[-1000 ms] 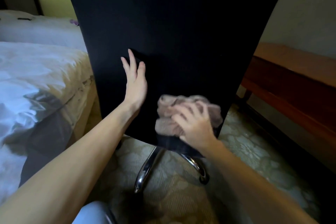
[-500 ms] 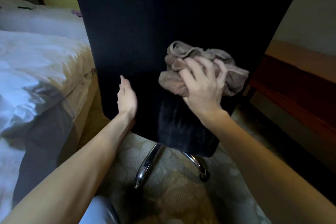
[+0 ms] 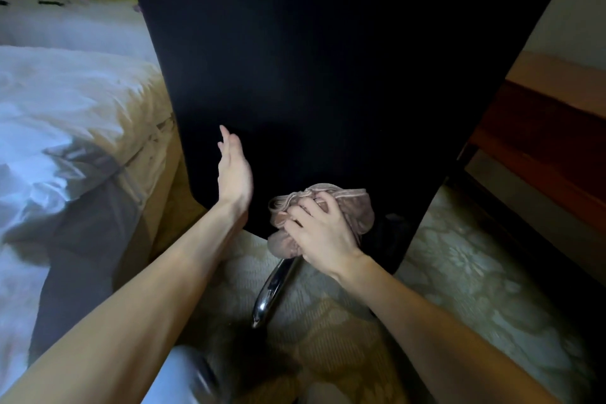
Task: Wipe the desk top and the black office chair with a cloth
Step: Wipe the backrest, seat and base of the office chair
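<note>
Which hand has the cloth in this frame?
The right hand grips the bunched cloth at the black chair back lower edge; the left hand has straight fingers and holds nothing.

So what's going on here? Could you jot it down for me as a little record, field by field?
Activity: wiping the back of the black office chair
Right hand: grips a bunched pinkish cloth against the chair back's lower edge
Left hand: open, fingers straight, at the chair back; contact unclear
Under the chair: chrome leg on patterned carpet
Left of the chair: bed with white bedding
Right of the chair: wooden furniture
</note>
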{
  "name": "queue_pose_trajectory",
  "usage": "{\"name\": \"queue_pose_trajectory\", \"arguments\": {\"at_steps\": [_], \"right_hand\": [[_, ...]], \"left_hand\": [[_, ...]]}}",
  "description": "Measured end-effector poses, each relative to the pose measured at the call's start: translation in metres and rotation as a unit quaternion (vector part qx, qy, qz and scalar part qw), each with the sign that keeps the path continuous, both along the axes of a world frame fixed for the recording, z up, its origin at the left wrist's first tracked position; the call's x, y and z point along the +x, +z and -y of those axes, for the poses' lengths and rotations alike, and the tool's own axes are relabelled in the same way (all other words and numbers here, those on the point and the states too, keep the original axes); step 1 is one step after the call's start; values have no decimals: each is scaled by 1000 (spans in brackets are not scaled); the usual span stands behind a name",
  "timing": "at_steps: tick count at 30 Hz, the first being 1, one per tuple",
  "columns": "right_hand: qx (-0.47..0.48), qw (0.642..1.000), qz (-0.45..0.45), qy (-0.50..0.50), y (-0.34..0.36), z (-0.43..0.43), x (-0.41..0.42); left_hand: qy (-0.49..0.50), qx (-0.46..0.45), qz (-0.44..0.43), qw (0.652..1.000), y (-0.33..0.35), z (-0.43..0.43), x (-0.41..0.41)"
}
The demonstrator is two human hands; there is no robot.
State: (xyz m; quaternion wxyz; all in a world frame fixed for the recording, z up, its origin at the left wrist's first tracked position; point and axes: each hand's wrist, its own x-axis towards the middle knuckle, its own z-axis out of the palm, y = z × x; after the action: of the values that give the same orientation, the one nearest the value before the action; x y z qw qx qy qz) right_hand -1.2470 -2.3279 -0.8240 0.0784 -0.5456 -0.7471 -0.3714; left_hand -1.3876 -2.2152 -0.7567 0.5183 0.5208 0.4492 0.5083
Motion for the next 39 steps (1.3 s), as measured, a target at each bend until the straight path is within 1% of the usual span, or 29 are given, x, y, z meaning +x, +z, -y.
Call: {"name": "queue_pose_trajectory", "arguments": {"at_steps": [2, 4, 7, 9, 11, 13, 15, 17, 19, 21, 23, 28, 31, 33, 34, 35, 37, 39], "right_hand": [[44, 998, -38, 9, 26, 11, -5], [116, 992, -56, 6, 62, 21, -1], [213, 976, -52, -1, 126, 31, 13], [263, 964, -41, -10, 156, 31, 19], [293, 955, -33, -16, 162, 26, 19], [294, 955, -29, -17, 146, 18, 15], [263, 964, -38, -15, 113, 8, 11], [179, 983, -35, -16, 67, -3, 9], [93, 995, 19, -4, 18, -10, 9], [22, 998, 64, 3, -26, -10, 5], [-46, 998, 50, 0, -57, -10, 3], [-199, 979, 41, 8, -88, -13, -15], [-286, 957, -15, 48, -84, -10, -14], [-319, 944, -55, 60, -74, -7, -16], [-311, 946, -66, 61, -66, -4, -19], [-282, 955, -65, 64, -56, 1, -21], [-165, 982, -36, 89, -33, 13, -23], [-17, 993, -30, 115, -3, 20, -24]], "left_hand": [[-7, 4, -8, 1000, 0, 2, -2], [-16, 9, -3, 1000, 0, 2, -5], [-34, 16, -18, 999, -1, -2, -8], [-38, 19, -29, 999, -2, -1, -9], [-37, 18, -32, 999, -3, 1, -8], [-32, 18, -28, 999, -4, 3, -6], [-29, 20, -26, 999, -5, 3, -4], [-19, 19, -30, 999, -8, 2, -1], [-10, 29, -23, 999, -12, 2, 2], [-13, 30, -22, 999, -15, 0, 2], [-13, 28, -25, 999, -19, -4, 5], [-15, 41, -61, 997, -20, -4, 5], [-24, 38, -72, 996, -17, -5, 0], [-29, 34, -63, 997, -13, -4, -3], [-26, 37, -61, 997, -12, -3, -5], [-22, 43, -61, 997, -10, -2, -8], [-12, 51, -68, 996, -9, 0, -13], [-8, 31, -66, 997, -9, -1, -19]]}}
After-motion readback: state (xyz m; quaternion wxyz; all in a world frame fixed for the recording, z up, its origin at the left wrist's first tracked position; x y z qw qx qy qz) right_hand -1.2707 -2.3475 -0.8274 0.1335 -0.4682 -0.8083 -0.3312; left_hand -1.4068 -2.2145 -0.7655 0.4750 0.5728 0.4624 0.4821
